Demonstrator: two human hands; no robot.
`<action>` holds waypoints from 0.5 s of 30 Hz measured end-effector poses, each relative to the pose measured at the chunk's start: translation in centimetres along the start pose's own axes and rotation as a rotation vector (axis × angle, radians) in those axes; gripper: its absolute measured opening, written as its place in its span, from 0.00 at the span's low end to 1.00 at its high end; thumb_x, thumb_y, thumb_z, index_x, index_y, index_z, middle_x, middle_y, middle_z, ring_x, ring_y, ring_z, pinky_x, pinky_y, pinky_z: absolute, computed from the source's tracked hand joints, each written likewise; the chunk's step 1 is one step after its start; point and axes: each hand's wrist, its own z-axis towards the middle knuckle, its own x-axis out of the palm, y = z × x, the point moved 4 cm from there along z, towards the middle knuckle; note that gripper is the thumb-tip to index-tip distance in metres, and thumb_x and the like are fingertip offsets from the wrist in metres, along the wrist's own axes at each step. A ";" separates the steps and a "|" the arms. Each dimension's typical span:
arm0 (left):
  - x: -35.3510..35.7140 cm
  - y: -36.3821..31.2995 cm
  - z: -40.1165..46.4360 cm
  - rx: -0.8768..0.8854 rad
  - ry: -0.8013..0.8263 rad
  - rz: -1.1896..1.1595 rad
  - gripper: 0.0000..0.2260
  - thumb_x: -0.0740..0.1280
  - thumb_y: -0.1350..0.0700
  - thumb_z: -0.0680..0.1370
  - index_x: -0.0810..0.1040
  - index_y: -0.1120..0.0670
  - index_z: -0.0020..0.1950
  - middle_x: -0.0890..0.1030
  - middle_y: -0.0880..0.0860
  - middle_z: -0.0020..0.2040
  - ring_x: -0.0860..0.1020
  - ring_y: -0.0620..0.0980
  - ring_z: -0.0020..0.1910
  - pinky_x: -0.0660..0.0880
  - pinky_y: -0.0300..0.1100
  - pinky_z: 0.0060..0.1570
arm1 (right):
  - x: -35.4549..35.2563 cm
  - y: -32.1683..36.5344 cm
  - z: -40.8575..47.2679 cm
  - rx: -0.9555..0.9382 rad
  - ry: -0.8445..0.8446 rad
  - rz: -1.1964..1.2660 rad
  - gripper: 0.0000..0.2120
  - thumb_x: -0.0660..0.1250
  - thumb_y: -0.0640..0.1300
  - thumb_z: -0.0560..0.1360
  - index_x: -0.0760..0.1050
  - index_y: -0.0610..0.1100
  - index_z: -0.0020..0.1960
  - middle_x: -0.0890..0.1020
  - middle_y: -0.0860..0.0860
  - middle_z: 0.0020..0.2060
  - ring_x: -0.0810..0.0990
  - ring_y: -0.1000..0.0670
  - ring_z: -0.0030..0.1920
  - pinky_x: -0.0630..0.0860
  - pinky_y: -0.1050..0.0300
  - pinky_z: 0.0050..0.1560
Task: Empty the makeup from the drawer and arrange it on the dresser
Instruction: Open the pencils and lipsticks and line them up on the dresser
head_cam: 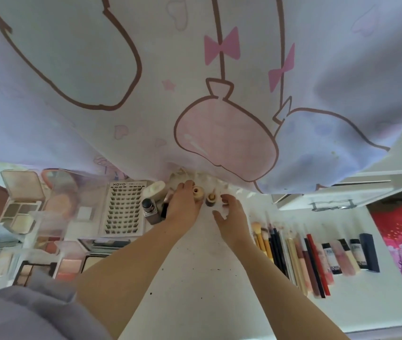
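Note:
On the white dresser top (195, 278), my left hand (182, 204) grips a small beige bottle (198, 192) standing upright at the back edge. Right beside it stands a small dark bottle with a gold cap (211, 200). My right hand (232, 214) holds something small and pale next to that dark bottle; what it is I cannot tell. Left of my hands stand a dark lipstick tube (149, 207) and a white jar (156, 188). A lash tray (122, 209) lies flat further left.
Several open palettes (21, 212) cover the left side. Brushes, pencils and lip tubes (317, 253) lie in a row on the right. A printed curtain (195, 82) hangs over the back edge. A white drawer (330, 200) stands at the right.

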 end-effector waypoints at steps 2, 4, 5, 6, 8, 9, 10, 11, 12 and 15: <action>0.0 -0.2 -0.7 -0.032 -0.019 -0.019 0.23 0.59 0.56 0.79 0.58 0.56 0.73 0.64 0.58 0.69 0.66 0.56 0.65 0.67 0.44 0.60 | -1.9 -0.7 -1.6 -0.026 -0.021 -0.008 0.18 0.64 0.41 0.77 0.68 0.46 0.66 0.72 0.53 0.58 0.73 0.57 0.55 0.69 0.66 0.52; -0.6 -0.6 -1.9 0.016 -0.092 -0.082 0.23 0.58 0.58 0.79 0.58 0.56 0.73 0.61 0.60 0.71 0.64 0.58 0.67 0.65 0.45 0.63 | -4.6 -1.8 -3.1 -0.046 -0.086 -0.035 0.13 0.64 0.39 0.77 0.73 0.46 0.61 0.74 0.52 0.55 0.73 0.60 0.48 0.69 0.72 0.47; -1.2 -0.7 -2.8 0.004 -0.150 -0.224 0.23 0.60 0.59 0.79 0.60 0.57 0.72 0.62 0.61 0.69 0.65 0.58 0.65 0.65 0.43 0.61 | -6.1 -2.6 -3.7 -0.041 -0.110 -0.059 0.11 0.64 0.39 0.77 0.75 0.45 0.59 0.75 0.51 0.53 0.74 0.61 0.45 0.69 0.75 0.44; -1.6 -0.8 -3.9 0.026 -0.228 -0.326 0.22 0.63 0.60 0.78 0.62 0.58 0.70 0.66 0.60 0.66 0.68 0.56 0.61 0.65 0.38 0.57 | -7.4 -3.4 -4.2 -0.026 -0.119 -0.097 0.10 0.63 0.39 0.77 0.76 0.45 0.56 0.76 0.51 0.50 0.74 0.62 0.43 0.68 0.76 0.41; -1.7 -1.1 -7.0 0.101 -0.425 -0.424 0.15 0.64 0.59 0.77 0.67 0.56 0.62 0.70 0.55 0.56 0.69 0.47 0.50 0.65 0.32 0.48 | -9.4 -5.3 -5.0 0.034 -0.088 -0.194 0.08 0.62 0.41 0.77 0.78 0.46 0.54 0.78 0.51 0.48 0.75 0.59 0.41 0.66 0.73 0.40; -0.8 -1.5 -8.5 0.144 -0.419 -0.466 0.11 0.64 0.59 0.77 0.69 0.54 0.58 0.71 0.52 0.51 0.68 0.44 0.45 0.66 0.32 0.44 | -9.9 -6.1 -5.3 0.069 -0.056 -0.232 0.09 0.62 0.43 0.78 0.78 0.47 0.54 0.78 0.51 0.48 0.75 0.58 0.41 0.66 0.72 0.40; 0.6 -2.1 -9.8 0.163 -0.343 -0.489 0.08 0.63 0.58 0.77 0.69 0.52 0.54 0.71 0.49 0.46 0.69 0.43 0.42 0.65 0.32 0.41 | -10.0 -6.7 -5.6 0.089 -0.022 -0.265 0.09 0.61 0.44 0.78 0.79 0.47 0.54 0.77 0.51 0.49 0.74 0.59 0.40 0.65 0.71 0.40; 2.4 -3.0 -10.7 0.160 -0.211 -0.493 0.05 0.62 0.56 0.78 0.69 0.49 0.52 0.72 0.48 0.43 0.70 0.43 0.40 0.66 0.32 0.40 | -9.8 -7.2 -5.9 0.093 0.006 -0.301 0.09 0.61 0.45 0.78 0.79 0.47 0.55 0.77 0.52 0.49 0.73 0.60 0.40 0.66 0.72 0.40; 4.3 -3.9 -11.4 0.140 -0.068 -0.465 0.03 0.61 0.54 0.78 0.69 0.48 0.51 0.73 0.47 0.41 0.71 0.44 0.40 0.67 0.34 0.39 | -9.6 -7.4 -6.2 0.086 0.027 -0.338 0.10 0.61 0.46 0.78 0.79 0.48 0.55 0.76 0.52 0.50 0.74 0.60 0.40 0.67 0.71 0.40; 8.3 -6.6 -11.5 0.102 0.130 -0.242 0.07 0.57 0.51 0.80 0.71 0.51 0.52 0.74 0.49 0.44 0.73 0.48 0.44 0.71 0.41 0.43 | -8.7 -7.8 -6.4 0.071 0.070 -0.437 0.11 0.60 0.47 0.78 0.78 0.50 0.56 0.77 0.52 0.50 0.74 0.55 0.44 0.73 0.62 0.44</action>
